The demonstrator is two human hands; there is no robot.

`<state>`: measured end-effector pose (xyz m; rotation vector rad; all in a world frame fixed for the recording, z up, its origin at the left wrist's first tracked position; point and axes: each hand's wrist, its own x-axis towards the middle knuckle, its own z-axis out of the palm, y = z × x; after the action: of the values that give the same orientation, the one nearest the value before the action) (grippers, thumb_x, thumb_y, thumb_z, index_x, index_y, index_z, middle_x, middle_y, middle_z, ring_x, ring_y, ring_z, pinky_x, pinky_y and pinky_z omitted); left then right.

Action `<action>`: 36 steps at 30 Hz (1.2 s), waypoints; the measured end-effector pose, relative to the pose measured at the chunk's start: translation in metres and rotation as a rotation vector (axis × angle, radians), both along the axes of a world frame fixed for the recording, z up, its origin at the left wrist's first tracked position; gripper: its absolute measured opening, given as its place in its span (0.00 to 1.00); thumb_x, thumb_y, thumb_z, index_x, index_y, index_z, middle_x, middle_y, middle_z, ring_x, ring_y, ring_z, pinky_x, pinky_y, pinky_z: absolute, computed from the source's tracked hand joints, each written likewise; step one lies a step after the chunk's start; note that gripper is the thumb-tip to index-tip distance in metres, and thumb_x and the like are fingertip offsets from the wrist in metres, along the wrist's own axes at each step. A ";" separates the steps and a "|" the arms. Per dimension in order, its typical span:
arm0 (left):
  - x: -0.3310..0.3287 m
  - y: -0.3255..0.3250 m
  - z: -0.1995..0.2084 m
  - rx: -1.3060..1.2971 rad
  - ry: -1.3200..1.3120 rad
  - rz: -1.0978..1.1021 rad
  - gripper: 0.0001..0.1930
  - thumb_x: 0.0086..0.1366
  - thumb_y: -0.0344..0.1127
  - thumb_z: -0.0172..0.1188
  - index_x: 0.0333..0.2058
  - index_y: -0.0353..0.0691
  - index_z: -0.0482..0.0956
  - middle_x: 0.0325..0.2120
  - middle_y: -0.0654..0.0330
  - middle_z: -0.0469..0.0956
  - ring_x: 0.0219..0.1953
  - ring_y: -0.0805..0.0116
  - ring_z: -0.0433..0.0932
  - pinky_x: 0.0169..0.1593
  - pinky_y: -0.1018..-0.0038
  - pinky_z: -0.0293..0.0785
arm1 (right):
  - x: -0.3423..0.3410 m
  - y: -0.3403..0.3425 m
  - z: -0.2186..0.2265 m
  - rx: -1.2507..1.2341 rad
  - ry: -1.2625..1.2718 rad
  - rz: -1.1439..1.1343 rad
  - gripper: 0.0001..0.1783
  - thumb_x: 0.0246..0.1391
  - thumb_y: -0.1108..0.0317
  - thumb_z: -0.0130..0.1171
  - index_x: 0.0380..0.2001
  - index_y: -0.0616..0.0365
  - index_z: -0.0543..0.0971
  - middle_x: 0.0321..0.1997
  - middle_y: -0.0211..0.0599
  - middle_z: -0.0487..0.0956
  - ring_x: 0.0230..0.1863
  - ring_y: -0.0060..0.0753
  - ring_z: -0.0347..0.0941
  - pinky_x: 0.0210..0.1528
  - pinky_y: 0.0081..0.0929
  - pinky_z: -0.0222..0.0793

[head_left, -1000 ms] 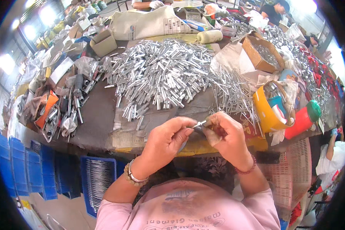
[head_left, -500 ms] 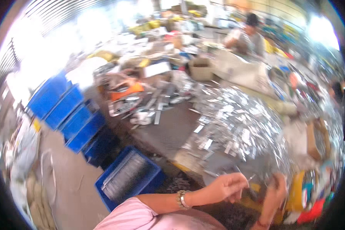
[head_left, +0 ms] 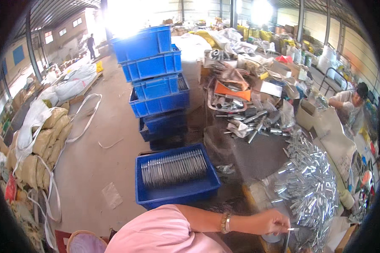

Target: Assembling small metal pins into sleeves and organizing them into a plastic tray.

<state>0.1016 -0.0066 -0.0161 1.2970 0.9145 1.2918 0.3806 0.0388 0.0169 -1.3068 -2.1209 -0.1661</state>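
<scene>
My left hand [head_left: 275,222], with a beaded bracelet and a metal band at its wrist, reaches to the right across the lower part of the view. Its fingers are pinched together, and a short, shiny metal piece [head_left: 293,229] sticks out at the fingertips. Just beyond the hand spreads a large heap of small silvery metal pieces [head_left: 310,189] on the dark worktable [head_left: 257,158]. An open blue crate [head_left: 177,196] stands left of the table, holding slim metal rods [head_left: 173,168] lined up side by side. My right hand is out of view.
Behind the crate rises a stack of blue crates [head_left: 158,95]. Metal tubes [head_left: 257,124] and an orange piece [head_left: 232,91] lie farther back on the table. Tan sacks [head_left: 44,147] and white straps lie at left. A co-worker [head_left: 350,105] sits at right; another person [head_left: 91,46] stands far back.
The view has swung left, so the crates and heap sit farther right relative to before. My right hand has gone out of view. My left hand stays pinched.
</scene>
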 end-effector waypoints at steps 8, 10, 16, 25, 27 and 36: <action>0.000 -0.020 -0.011 0.252 0.294 0.155 0.08 0.62 0.32 0.71 0.35 0.34 0.86 0.31 0.49 0.85 0.36 0.50 0.85 0.42 0.59 0.77 | -0.073 -0.035 0.009 -0.176 -0.062 0.449 0.08 0.62 0.74 0.69 0.43 0.64 0.89 0.42 0.50 0.87 0.47 0.56 0.81 0.54 0.49 0.77; -0.011 -0.026 -0.016 0.251 0.331 0.161 0.08 0.65 0.33 0.69 0.36 0.33 0.85 0.32 0.49 0.84 0.38 0.49 0.85 0.43 0.58 0.77 | -0.072 -0.033 0.003 -0.139 -0.052 0.499 0.08 0.62 0.74 0.68 0.43 0.62 0.90 0.40 0.48 0.86 0.45 0.55 0.81 0.52 0.49 0.77; -0.025 -0.039 -0.024 0.241 0.393 0.191 0.09 0.67 0.33 0.67 0.32 0.32 0.82 0.32 0.50 0.82 0.38 0.47 0.84 0.44 0.56 0.78 | -0.076 -0.035 -0.007 -0.142 -0.113 0.413 0.09 0.61 0.73 0.69 0.43 0.63 0.89 0.40 0.47 0.86 0.45 0.55 0.81 0.53 0.49 0.77; -0.020 -0.043 -0.029 0.277 0.452 0.275 0.08 0.65 0.31 0.67 0.33 0.33 0.79 0.33 0.49 0.81 0.39 0.47 0.84 0.44 0.56 0.78 | -0.098 -0.051 0.009 -0.315 -0.106 0.487 0.08 0.61 0.78 0.65 0.42 0.65 0.87 0.41 0.48 0.84 0.46 0.57 0.81 0.52 0.48 0.77; -0.025 -0.041 -0.031 0.274 0.376 0.254 0.08 0.66 0.31 0.67 0.35 0.33 0.79 0.32 0.50 0.80 0.38 0.47 0.83 0.44 0.56 0.78 | -0.097 -0.052 0.007 -0.364 0.006 0.458 0.07 0.61 0.78 0.65 0.41 0.64 0.87 0.40 0.49 0.84 0.44 0.56 0.81 0.49 0.47 0.77; -0.030 -0.035 -0.030 0.376 0.434 0.289 0.08 0.67 0.33 0.68 0.40 0.36 0.81 0.36 0.52 0.79 0.40 0.50 0.82 0.44 0.56 0.77 | -0.103 -0.057 0.009 -0.343 0.032 0.445 0.07 0.61 0.80 0.65 0.42 0.64 0.87 0.41 0.49 0.83 0.43 0.57 0.80 0.49 0.46 0.77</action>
<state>0.0714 -0.0412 -0.0465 1.8378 1.2352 1.4822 0.2773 -0.0180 0.0257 -0.9665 -2.4233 0.4174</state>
